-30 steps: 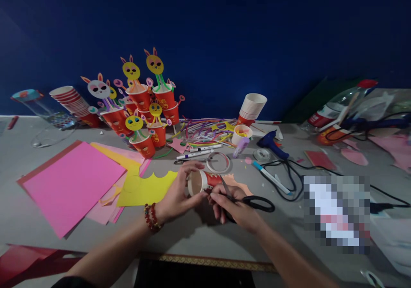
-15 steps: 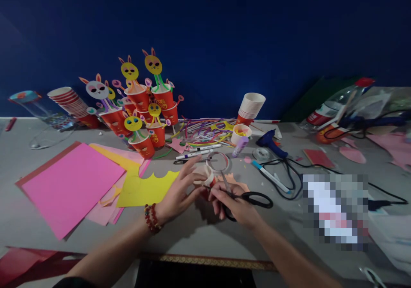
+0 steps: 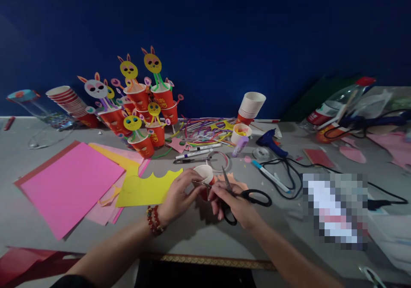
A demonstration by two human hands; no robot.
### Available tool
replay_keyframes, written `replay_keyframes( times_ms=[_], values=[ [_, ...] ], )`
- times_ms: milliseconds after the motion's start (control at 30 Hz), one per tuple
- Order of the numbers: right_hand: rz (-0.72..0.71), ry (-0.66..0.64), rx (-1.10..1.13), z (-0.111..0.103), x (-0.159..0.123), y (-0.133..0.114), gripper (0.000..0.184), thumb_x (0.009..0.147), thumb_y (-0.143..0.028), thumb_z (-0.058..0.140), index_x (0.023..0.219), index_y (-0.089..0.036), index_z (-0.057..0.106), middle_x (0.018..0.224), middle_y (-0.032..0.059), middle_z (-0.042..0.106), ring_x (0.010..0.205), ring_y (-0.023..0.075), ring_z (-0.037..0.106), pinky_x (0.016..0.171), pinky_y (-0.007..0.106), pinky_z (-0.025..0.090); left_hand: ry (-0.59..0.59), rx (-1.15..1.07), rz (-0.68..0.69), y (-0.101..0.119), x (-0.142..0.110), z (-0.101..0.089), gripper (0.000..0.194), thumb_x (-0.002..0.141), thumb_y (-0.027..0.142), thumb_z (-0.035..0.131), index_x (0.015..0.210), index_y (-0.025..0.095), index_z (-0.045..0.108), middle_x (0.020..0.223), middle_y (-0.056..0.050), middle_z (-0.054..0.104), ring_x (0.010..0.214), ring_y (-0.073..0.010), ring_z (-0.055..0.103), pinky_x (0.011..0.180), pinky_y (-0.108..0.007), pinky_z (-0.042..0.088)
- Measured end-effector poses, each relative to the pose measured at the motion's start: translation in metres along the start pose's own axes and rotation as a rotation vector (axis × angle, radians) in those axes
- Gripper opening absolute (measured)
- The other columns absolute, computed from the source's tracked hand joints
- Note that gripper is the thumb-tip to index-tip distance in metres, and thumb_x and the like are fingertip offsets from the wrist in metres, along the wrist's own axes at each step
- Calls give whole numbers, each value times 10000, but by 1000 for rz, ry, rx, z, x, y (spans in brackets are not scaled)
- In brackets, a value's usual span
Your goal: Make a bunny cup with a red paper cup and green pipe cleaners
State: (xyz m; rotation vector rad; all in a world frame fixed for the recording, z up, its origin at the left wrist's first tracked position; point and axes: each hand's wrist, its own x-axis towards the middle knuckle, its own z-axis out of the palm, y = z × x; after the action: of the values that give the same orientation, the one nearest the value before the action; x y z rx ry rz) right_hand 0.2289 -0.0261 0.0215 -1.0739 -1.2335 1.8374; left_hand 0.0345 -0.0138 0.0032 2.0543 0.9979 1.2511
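A paper cup, white inside and red outside, stands in front of me between my hands. My left hand, with a red bead bracelet, has its thumb and fingers drawn together at the cup's near rim. A small, thin thing between the fingertips of both hands is too small to name. Black-handled scissors sit in my right hand, blades pointing up and away. The right thumb and forefinger are pinched close to the left fingertips. Beneath and behind the right hand lies a piece of orange paper with a scalloped edge.
Yellow paper and a pink sheet lie to the left. Decorated red cups stand behind them. Pens, a tape roll, a glue stick and a corded blue glue gun lie beyond my hands.
My left hand's raised, spread fingers have come down and closed in at the cup's rim, so more of the cup shows. The right hand stays nearly in place with the scissors.
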Motion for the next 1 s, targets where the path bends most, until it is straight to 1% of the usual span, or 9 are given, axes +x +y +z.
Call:
replay_keyframes(
  times_ms=[133, 233, 367, 500, 600, 667, 800, 1000],
  values=[
    [7, -10, 89, 2, 1, 5, 474, 854, -604, 584, 705, -156, 625, 475, -13, 628, 353, 80, 525, 376, 167, 393, 27, 16, 12, 2, -1, 2, 109, 911, 165, 607, 1015, 196, 610, 874, -38, 633, 819, -161, 604, 743, -282, 501],
    [-6, -2, 124, 3, 2, 6, 464, 856, -586, 588, 699, -152, 637, 462, -12, 625, 340, 81, 521, 361, 165, 383, 42, 16, 5, 3, -2, 2, 109, 910, 169, 609, 1015, 197, 616, 869, -35, 643, 809, -157, 608, 738, -278, 501],
    [-32, 27, 104, 2, 1, 5, 455, 857, -566, 597, 677, -151, 644, 454, -11, 624, 339, 81, 518, 357, 166, 373, 21, 27, -15, 3, -3, 3, 119, 903, 199, 622, 1022, 203, 627, 893, -46, 672, 869, -180, 628, 781, -302, 511],
    [-65, 39, 74, 1, -1, 3, 447, 853, -556, 611, 660, -154, 639, 462, -9, 631, 340, 77, 514, 367, 168, 379, 0, 41, -21, 3, -4, 1, 129, 900, 205, 625, 1028, 204, 634, 919, -56, 699, 945, -195, 641, 873, -331, 510],
    [-59, 39, 55, 1, -2, 1, 443, 846, -547, 619, 644, -153, 639, 457, -5, 629, 336, 80, 512, 362, 171, 377, -11, 51, -27, 4, -4, -1, 140, 897, 216, 631, 1036, 205, 643, 956, -69, 711, 1028, -215, 641, 911, -343, 506],
    [-51, 42, 46, 0, -2, 0, 443, 843, -546, 620, 638, -153, 637, 453, -4, 627, 333, 83, 512, 358, 172, 377, -25, 47, -29, 5, -3, -3, 145, 897, 219, 631, 1041, 207, 647, 968, -73, 713, 1048, -220, 641, 910, -342, 509],
    [-48, 22, 35, -2, -1, 0, 455, 841, -558, 616, 632, -153, 632, 448, -4, 623, 334, 84, 516, 359, 172, 388, -58, 23, -47, 6, -3, -4, 149, 901, 219, 628, 1047, 210, 651, 967, -64, 716, 987, -202, 654, 904, -334, 512],
    [-47, 24, 36, -4, -2, -2, 468, 844, -570, 610, 628, -155, 628, 449, -3, 624, 326, 78, 502, 353, 169, 379, -87, -12, -68, 7, -1, -5, 138, 903, 236, 625, 1035, 206, 657, 958, -68, 721, 949, -201, 664, 933, -363, 507]
  ],
)
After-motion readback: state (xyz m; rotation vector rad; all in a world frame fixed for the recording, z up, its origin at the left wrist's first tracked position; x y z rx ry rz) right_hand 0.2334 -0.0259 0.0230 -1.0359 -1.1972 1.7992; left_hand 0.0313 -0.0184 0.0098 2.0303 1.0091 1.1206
